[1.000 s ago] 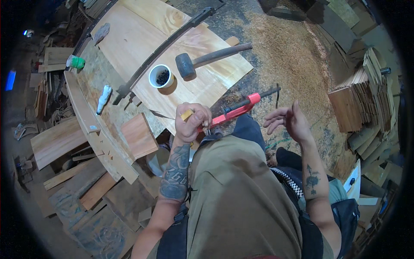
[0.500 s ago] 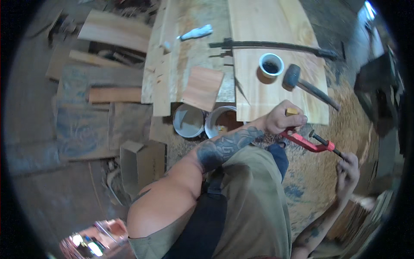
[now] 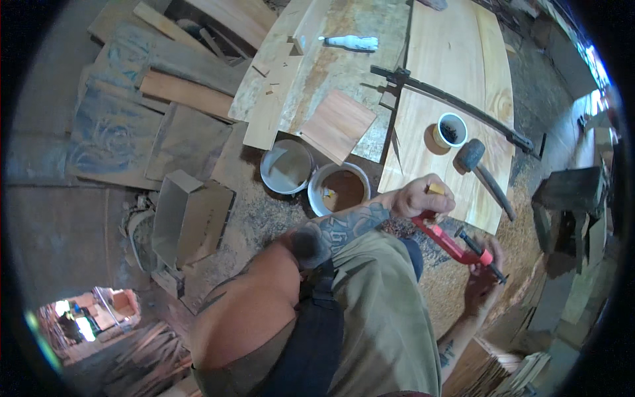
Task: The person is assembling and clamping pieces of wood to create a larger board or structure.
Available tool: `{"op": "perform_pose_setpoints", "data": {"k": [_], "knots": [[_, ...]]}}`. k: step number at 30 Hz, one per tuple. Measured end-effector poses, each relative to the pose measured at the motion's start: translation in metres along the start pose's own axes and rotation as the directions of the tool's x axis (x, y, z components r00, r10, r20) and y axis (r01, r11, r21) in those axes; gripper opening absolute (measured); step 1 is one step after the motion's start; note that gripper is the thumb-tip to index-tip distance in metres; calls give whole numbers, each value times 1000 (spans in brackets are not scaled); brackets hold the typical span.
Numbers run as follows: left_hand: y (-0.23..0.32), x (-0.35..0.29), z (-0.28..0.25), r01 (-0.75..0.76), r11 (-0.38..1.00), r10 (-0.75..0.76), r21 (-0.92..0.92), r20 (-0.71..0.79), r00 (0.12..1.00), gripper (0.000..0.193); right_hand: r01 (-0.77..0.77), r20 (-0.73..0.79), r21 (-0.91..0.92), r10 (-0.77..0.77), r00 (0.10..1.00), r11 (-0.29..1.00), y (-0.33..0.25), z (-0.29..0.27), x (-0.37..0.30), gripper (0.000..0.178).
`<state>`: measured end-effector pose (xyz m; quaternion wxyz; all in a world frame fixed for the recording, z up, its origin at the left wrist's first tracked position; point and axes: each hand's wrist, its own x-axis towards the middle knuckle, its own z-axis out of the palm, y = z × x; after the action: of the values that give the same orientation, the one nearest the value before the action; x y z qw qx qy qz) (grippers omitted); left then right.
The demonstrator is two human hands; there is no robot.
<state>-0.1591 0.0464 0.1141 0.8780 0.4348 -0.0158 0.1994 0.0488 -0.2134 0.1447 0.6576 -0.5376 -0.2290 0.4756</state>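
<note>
My left hand (image 3: 424, 197) is closed around one end of a red C-clamp (image 3: 443, 239), with a small yellow piece (image 3: 435, 189) showing between its fingers. The clamp's dark threaded screw (image 3: 471, 241) runs through the collar at the other end. My right hand (image 3: 483, 281) is closed at that collar and screw, partly hidden behind them. Beyond my left hand, a wooden board (image 3: 423, 159) carries a white cup (image 3: 452, 130) of dark contents and a black-headed mallet (image 3: 471, 155).
A long black bar clamp (image 3: 456, 104) lies across the board. Left of it are a white bottle (image 3: 352, 43) and a square wood piece (image 3: 339, 124). Two buckets (image 3: 286, 167) stand below the bench edge. A cardboard box (image 3: 177, 218) and planks (image 3: 188, 94) lie leftward; sawdust covers the floor.
The view has turned, so the bench appears tilted and shifted right. My right hand has moved from the screw's outer end to beside the clamp's collar. My left hand keeps its hold.
</note>
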Motion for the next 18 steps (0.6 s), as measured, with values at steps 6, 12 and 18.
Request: {"op": "perform_pose_setpoints", "data": {"k": [6,12,18], "knots": [[-3,-15,-3,59,983,-89,-175,-167,982,41,57,46,-52,-55,997,997,7,27,-9,50],[-20,-21,-25,151,893,-276,-423,-250,928,33,-28,-182,60,38,983,998,20,49,-6,55],[-26,-12,-22,109,918,-136,-381,-45,990,45,87,-135,-111,-102,986,990,10,47,-13,48]]}}
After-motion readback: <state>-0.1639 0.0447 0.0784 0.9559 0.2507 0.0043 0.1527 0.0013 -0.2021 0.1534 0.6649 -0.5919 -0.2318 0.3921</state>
